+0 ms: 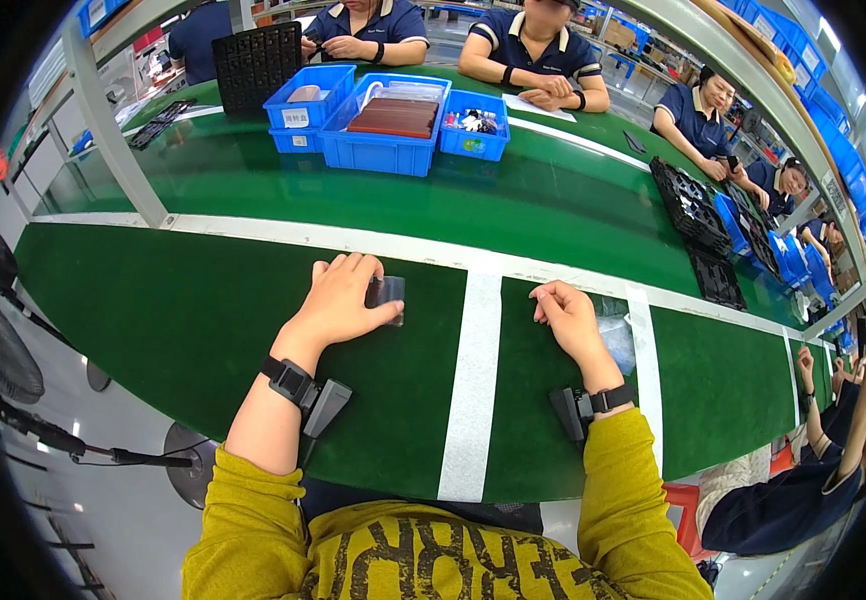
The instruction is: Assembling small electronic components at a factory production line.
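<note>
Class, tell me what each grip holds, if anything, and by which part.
The left grip has its thumb across the lower part of the dark piece; whether firmly held cannot be told. The right grip shows nothing held.

A path runs over the white strip (471,390) between left hand (338,300) and right hand (568,322), blue bins (378,156) obstructing beyond.

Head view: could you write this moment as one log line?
left grip: at dark rectangular piece, hold unclear | right grip: curled, beside clear plastic | blue bins: far side
</note>
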{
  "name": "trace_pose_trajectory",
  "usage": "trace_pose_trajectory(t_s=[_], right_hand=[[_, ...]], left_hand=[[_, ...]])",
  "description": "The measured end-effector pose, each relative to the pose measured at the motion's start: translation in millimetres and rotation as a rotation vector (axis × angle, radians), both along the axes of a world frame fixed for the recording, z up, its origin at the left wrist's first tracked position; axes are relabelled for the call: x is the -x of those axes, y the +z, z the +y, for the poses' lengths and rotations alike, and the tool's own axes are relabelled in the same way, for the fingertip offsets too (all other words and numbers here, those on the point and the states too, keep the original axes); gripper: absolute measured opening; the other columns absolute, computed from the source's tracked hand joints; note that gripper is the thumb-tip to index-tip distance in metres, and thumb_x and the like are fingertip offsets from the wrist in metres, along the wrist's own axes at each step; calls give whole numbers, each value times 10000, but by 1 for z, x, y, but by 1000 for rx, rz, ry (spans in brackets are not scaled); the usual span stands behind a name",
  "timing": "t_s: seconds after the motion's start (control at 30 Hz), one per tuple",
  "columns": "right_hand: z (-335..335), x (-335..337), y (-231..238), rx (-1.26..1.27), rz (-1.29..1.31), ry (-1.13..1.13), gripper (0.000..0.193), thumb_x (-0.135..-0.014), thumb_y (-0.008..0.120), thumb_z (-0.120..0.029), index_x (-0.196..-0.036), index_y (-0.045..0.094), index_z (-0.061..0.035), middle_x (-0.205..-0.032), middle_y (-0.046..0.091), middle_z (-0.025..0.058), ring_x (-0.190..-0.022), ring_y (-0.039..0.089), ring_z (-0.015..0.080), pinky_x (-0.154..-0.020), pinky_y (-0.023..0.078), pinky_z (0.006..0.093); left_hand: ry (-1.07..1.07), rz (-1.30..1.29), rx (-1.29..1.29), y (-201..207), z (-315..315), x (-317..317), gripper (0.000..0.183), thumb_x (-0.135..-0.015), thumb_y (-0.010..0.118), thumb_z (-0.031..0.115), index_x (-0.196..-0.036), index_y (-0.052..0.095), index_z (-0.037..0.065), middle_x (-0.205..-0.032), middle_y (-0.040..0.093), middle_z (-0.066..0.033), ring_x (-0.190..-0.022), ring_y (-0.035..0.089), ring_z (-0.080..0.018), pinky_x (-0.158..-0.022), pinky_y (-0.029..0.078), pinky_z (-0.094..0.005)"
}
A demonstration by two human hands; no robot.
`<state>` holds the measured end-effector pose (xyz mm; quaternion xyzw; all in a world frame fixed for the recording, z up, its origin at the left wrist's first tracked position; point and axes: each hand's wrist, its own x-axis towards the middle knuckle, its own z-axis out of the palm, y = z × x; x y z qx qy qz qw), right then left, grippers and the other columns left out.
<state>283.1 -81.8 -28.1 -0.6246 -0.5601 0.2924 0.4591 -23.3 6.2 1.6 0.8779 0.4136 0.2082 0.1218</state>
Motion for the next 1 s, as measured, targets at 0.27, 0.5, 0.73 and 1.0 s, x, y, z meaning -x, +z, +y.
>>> trace_pose_trajectory(t_s=[0.27, 0.5, 0.73, 1.0], right_hand=[[1, 0, -1, -2, -3, 2, 130, -865, 505, -99, -859, 595, -5, -626, 572, 20, -579, 518, 79, -549, 415, 225], [0, 1, 0, -6, -7, 2, 130, -866, 503, -96, -861, 596, -5, -628, 573, 18, -579, 517, 79, -550, 415, 224], [0, 1, 1, 1, -5, 3, 130, -868, 502, -93, -864, 593, -1, -630, 571, 24, -582, 521, 85, -554, 419, 224], [0, 0, 0, -1, -12, 1, 131, -865, 506, -101, -866, 593, -3, -630, 573, 23, -580, 522, 86, -553, 420, 228]], left_hand=[[40, -18, -64, -16, 9, 1, 188, -756, 564, 177, -913, 521, 84, -846, 531, -73, -841, 488, -233, -757, 306, -345], [45, 32, -40, -8, 4, -2, 250, -740, 612, 234, -913, 522, 78, -860, 545, -73, -863, 497, -235, -764, 304, -345], [29, -8, -60, -8, 4, 0, 228, -736, 613, 229, -897, 534, 88, -851, 544, -66, -868, 496, -231, -773, 295, -343], [-107, -61, -154, 0, 5, 4, 153, -670, 596, 54, -819, 601, 93, -864, 474, -41, -889, 454, -211, -783, 284, -341]])
